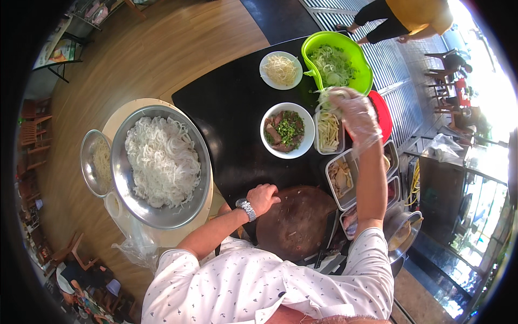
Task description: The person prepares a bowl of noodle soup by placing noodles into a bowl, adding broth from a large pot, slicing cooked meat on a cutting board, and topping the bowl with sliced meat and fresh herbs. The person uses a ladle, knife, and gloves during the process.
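My right hand [354, 111], in a clear plastic glove, holds a pinch of sliced onion [330, 97] just on the near side of a bright green plastic basket [366, 77]. More sliced onion and chopped greens [332, 65] lie in that basket. To the left of the hand is a white bowl [311, 139] with sliced meat [275, 135] and chopped scallion [288, 128] on top. My left hand [262, 200], bare and with a metal watch at the wrist, rests with loosely bent fingers by the edge of a round wooden chopping block [297, 222]. It holds nothing.
A big steel bowl of white rice noodles [164, 162] stands at left, beside a smaller bowl of thin noodles [101, 162]. Bean sprouts [280, 71] fill a white bowl. Food tubs [340, 178] line the right side. A knife [319, 259] lies below the block. Another person [404, 20] stands beyond.
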The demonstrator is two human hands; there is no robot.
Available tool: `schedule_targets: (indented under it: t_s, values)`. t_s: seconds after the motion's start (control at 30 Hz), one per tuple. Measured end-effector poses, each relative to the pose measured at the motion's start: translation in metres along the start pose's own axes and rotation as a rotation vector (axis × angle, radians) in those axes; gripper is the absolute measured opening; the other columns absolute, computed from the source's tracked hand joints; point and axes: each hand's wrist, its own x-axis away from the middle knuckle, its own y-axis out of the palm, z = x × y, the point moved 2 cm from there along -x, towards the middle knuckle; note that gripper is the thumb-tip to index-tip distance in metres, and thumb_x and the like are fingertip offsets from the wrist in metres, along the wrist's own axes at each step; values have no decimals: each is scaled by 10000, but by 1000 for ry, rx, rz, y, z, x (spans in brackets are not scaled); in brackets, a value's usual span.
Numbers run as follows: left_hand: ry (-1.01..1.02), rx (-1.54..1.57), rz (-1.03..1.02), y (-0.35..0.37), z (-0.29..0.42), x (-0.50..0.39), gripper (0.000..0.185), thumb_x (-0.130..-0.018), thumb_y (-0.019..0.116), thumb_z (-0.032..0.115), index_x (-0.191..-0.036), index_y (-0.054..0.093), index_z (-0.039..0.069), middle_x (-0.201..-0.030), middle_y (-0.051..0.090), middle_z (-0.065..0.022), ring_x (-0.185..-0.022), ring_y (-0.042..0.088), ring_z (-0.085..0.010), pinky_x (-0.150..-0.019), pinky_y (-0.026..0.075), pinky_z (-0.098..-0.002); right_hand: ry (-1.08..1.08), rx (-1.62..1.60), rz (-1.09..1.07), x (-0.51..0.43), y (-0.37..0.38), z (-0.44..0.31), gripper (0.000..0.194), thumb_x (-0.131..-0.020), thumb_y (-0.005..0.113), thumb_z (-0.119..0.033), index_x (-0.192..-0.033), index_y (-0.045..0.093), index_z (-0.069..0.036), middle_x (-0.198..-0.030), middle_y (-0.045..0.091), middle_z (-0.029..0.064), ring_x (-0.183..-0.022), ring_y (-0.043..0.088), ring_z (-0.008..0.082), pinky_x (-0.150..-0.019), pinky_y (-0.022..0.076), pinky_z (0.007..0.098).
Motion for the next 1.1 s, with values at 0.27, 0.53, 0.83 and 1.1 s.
schedule_targets:
  t_s: [0.27, 0.53, 0.83, 1.1]
  values:
    - [7, -18, -3, -1, 0, -2, 328, -843, 789, 344, -1039, 703, 95, -1032, 714, -108, -1026, 679, -332, -871, 551, -478, -3, 881, -148, 35, 64, 50, 498, -911, 714, -259, -1347, 651, -25, -1311, 684, 187, -1073, 708, 272, -905, 560, 356]
    - [-150, 392, 241, -21, -4, -23, 468, -799, 842, 353, -1115, 674, 51, -1025, 700, -141, -932, 691, -326, -822, 558, -433, 283, 1390, 35, 21, -13, 64, 400, -809, 687, -331, -1068, 766, -36, -980, 755, 203, -948, 735, 349, -873, 573, 418]
    - [363, -137, 694, -64, 55, -57, 518, -761, 843, 238, -1232, 644, 151, -1104, 584, -77, -1028, 582, -289, -886, 463, -457, 246, 1260, 234, 24, -14, 118, 346, -851, 611, -156, -1141, 710, 5, -1165, 702, 279, -1149, 671, 404, -998, 532, 469]
    - [456, -514, 605, -47, 80, -104, 88, -859, 635, 163, -804, 703, 157, -874, 626, -17, -900, 596, -234, -818, 458, -413, 171, 1265, 198, 32, -22, 126, 406, -807, 659, -225, -1167, 733, -53, -1085, 729, 253, -1069, 703, 382, -965, 544, 451]
